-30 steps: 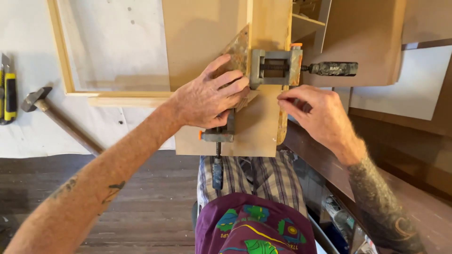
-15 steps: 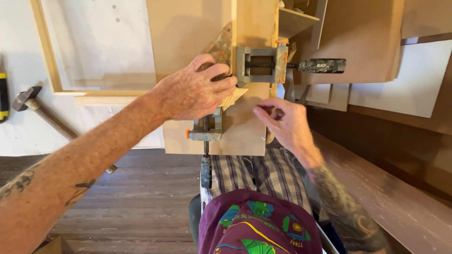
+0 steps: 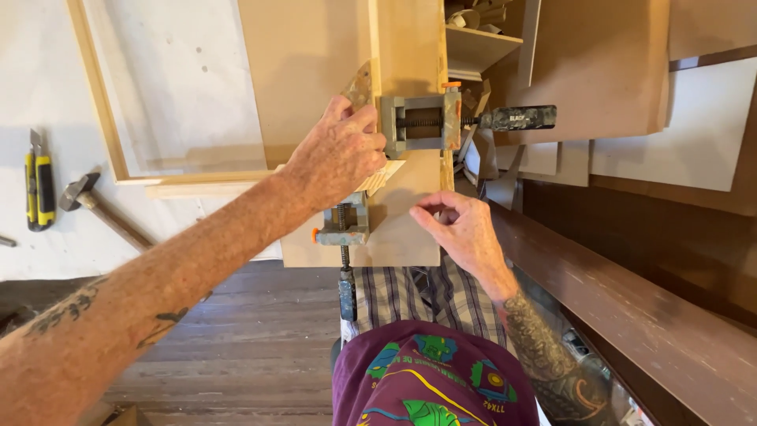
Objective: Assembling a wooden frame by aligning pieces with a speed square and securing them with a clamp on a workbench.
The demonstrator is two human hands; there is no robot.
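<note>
Far left on the white surface there's a yellow knife [image 3: 38, 188] and a hammer [image 3: 87, 199], well away from the action. The left hand [image 3: 337, 154] comes in from lower left with the forearm stretched out, fingers curled down together on the wood corner, touching the clamp [image 3: 422, 122] at its left jaw. The clamp's long axis runs left-right, screw handle [image 3: 516, 118] poking out to the right. A second clamp [image 3: 343, 229] sits just below that hand, with its screw pointing down. The right hand [image 3: 465, 233] rests on the board [image 3: 398, 229], below the first clamp, fingertips pinched together; can't tell if they hold anything.
</note>
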